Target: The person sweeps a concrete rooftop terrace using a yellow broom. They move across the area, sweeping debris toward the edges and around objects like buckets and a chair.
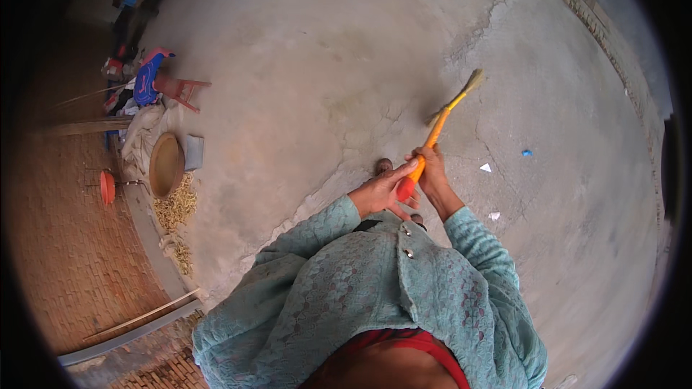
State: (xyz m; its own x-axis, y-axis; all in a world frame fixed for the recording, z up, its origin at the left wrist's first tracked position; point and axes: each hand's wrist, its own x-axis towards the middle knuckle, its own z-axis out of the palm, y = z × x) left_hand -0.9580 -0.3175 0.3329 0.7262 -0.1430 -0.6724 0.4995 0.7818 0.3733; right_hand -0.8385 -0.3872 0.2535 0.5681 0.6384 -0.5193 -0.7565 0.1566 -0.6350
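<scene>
A broom (437, 130) with an orange handle, a red butt end and straw-coloured bristles (473, 81) slants up and away to the right in front of me. My right hand (431, 171) is closed round the orange part of the handle. Beside the red end is my left hand (380, 191), its fingers spread out under and past that end and its thumb lying close along the handle. Whether the left palm touches the handle, I cannot tell. The bristles are out over the concrete, and their height above it is unclear.
On the left stand a wide brown basin (166, 165), a grey slab (194, 153) and a reddish stool (184, 91) with blue cloth (146, 81). Dry plant bits (175, 209) lie along the brick paving (79, 245). A blue scrap (527, 153) and white scraps (485, 168) dot the cracked concrete.
</scene>
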